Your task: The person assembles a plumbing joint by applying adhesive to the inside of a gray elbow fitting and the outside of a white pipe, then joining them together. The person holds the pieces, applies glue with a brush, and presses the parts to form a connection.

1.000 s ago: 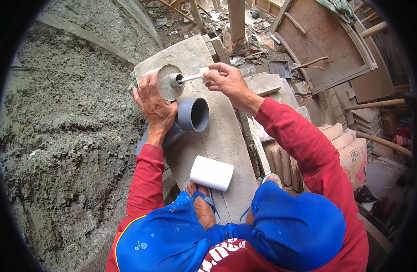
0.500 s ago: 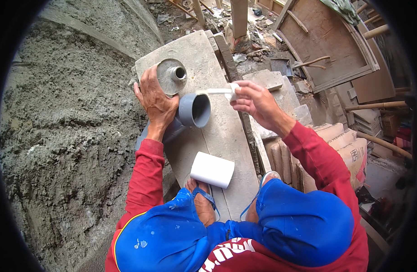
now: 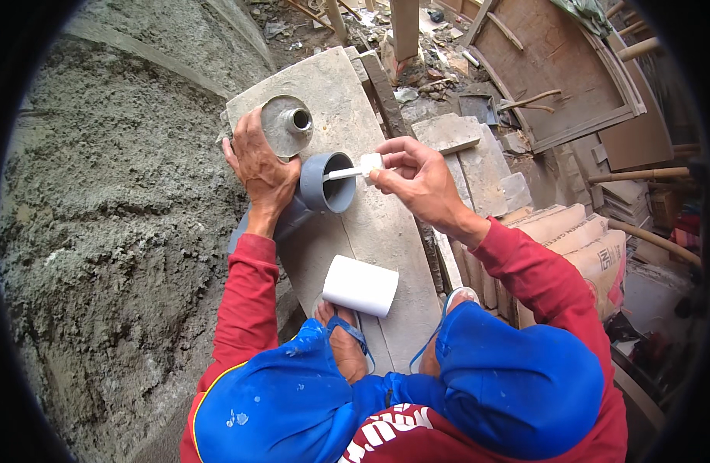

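Observation:
My left hand [image 3: 263,167] is wrapped round the side of a round grey tin can [image 3: 278,139] whose threaded neck stands uncapped. The heel of that hand lies against a grey plastic pipe fitting [image 3: 313,182], its socket mouth facing right. Between the fingertips of my right hand [image 3: 421,181] is the white cap of an applicator brush [image 3: 347,173]. Its white stem reaches into the socket mouth, with the tip at the inner wall. A short white pipe piece [image 3: 361,285] lies on the plank by my left foot.
The grey plank [image 3: 393,255] runs under my feet. Rough mortar [image 3: 131,208] rises along the left. To the right are stacked paper sacks [image 3: 582,247], concrete slabs [image 3: 478,170] and bamboo poles [image 3: 654,245]. A wooden panel [image 3: 555,77] leans at the far right, with rubble behind.
My right hand has moved left and down, bringing the applicator brush from above the socket rim into its mouth. The left hand still grips the tin can, and the view has shifted slightly.

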Action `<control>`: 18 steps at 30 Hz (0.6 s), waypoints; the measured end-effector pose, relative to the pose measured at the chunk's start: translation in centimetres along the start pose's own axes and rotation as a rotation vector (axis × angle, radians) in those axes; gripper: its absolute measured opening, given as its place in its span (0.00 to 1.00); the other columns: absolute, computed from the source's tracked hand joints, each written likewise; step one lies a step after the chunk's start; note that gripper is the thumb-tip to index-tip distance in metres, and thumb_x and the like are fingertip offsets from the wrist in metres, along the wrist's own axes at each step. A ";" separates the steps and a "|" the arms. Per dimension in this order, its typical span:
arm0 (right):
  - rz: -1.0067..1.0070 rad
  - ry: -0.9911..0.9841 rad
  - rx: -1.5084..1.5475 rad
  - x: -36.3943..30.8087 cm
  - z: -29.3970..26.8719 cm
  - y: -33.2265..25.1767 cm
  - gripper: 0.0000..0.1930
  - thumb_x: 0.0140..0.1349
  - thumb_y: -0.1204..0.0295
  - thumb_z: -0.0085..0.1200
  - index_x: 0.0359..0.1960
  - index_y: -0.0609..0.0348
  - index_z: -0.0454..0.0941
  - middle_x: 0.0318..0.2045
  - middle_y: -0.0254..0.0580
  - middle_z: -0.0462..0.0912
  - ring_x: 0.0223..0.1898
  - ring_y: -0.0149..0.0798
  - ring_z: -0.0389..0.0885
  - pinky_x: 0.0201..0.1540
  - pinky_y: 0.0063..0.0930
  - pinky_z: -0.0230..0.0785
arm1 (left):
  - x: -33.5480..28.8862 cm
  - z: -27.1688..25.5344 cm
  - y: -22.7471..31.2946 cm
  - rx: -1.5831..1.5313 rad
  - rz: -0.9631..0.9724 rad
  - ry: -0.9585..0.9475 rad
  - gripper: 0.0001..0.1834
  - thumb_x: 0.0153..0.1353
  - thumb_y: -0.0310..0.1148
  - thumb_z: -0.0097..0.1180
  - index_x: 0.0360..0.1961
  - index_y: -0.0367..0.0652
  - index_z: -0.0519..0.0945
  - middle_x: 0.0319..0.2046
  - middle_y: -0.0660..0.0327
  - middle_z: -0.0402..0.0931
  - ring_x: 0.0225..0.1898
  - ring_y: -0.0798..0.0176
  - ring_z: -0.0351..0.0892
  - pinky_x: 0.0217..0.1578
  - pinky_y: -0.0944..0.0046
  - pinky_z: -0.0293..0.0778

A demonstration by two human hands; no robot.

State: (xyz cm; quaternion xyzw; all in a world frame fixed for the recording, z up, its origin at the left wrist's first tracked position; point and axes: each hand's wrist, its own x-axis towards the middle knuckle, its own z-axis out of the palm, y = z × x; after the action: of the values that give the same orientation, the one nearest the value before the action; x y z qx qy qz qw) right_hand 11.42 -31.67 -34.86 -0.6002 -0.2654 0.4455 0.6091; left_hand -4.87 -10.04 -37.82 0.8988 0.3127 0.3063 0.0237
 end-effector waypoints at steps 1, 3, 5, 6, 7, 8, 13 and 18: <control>0.044 0.016 0.035 0.1 -0.2 0.1 0.19 0.67 0.69 0.68 0.55 0.64 0.77 0.42 0.47 0.87 0.39 0.32 0.88 0.40 0.24 0.82 | -0.1 0.1 0.0 -0.002 0.000 0.001 0.53 0.44 0.38 0.75 0.72 0.45 0.63 0.66 0.53 0.68 0.72 0.49 0.64 0.74 0.36 0.50; 0.163 0.059 0.105 0.2 -0.7 0.3 0.18 0.69 0.71 0.65 0.56 0.64 0.75 0.45 0.49 0.86 0.43 0.36 0.89 0.45 0.27 0.84 | -0.2 0.1 0.0 -0.009 0.002 0.000 0.53 0.44 0.37 0.75 0.73 0.46 0.63 0.66 0.53 0.68 0.72 0.49 0.64 0.74 0.36 0.50; 0.241 0.052 0.185 0.2 -0.6 0.8 0.18 0.70 0.71 0.63 0.57 0.65 0.75 0.45 0.50 0.86 0.42 0.38 0.89 0.45 0.28 0.85 | -0.1 0.2 0.0 -0.012 0.003 0.005 0.53 0.44 0.37 0.75 0.73 0.46 0.63 0.65 0.53 0.68 0.72 0.49 0.64 0.74 0.35 0.50; 0.267 0.039 0.227 0.0 -0.5 1.1 0.18 0.70 0.71 0.63 0.57 0.66 0.75 0.45 0.50 0.86 0.42 0.38 0.89 0.46 0.28 0.86 | -0.1 0.2 0.0 -0.012 0.002 0.008 0.53 0.43 0.36 0.75 0.73 0.46 0.63 0.65 0.53 0.68 0.72 0.49 0.64 0.74 0.35 0.50; 0.302 0.028 0.270 -0.1 -0.5 1.3 0.18 0.70 0.71 0.63 0.57 0.66 0.75 0.45 0.51 0.86 0.42 0.38 0.89 0.46 0.29 0.86 | -0.1 0.2 0.0 -0.013 -0.001 0.010 0.53 0.43 0.36 0.75 0.73 0.46 0.63 0.65 0.53 0.68 0.72 0.49 0.64 0.74 0.35 0.50; 0.329 -0.002 0.271 -0.1 -0.6 1.5 0.18 0.70 0.71 0.64 0.57 0.66 0.76 0.43 0.49 0.87 0.42 0.38 0.90 0.45 0.27 0.85 | -0.1 0.2 0.0 -0.013 0.001 0.014 0.53 0.43 0.36 0.75 0.73 0.46 0.63 0.65 0.53 0.69 0.72 0.49 0.65 0.74 0.35 0.50; 0.219 -0.201 -0.024 -0.2 -1.6 1.5 0.18 0.69 0.71 0.64 0.57 0.66 0.78 0.41 0.44 0.88 0.40 0.32 0.88 0.41 0.23 0.81 | -0.1 0.2 0.1 -0.011 0.012 0.015 0.52 0.44 0.36 0.74 0.73 0.45 0.63 0.65 0.53 0.69 0.72 0.48 0.65 0.74 0.36 0.50; -0.077 -0.235 -0.550 0.6 -1.8 1.3 0.20 0.60 0.65 0.68 0.51 0.62 0.82 0.34 0.47 0.86 0.34 0.40 0.85 0.37 0.33 0.77 | -0.1 0.2 0.2 -0.004 0.035 0.016 0.53 0.44 0.36 0.75 0.73 0.45 0.63 0.65 0.52 0.68 0.72 0.47 0.64 0.74 0.37 0.50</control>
State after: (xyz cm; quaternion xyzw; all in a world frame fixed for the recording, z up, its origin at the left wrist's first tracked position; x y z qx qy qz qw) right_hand 12.95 -32.14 -36.52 -0.6764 -0.4673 0.4000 0.4051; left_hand -4.76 -10.23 -38.00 0.9017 0.2964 0.3144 0.0176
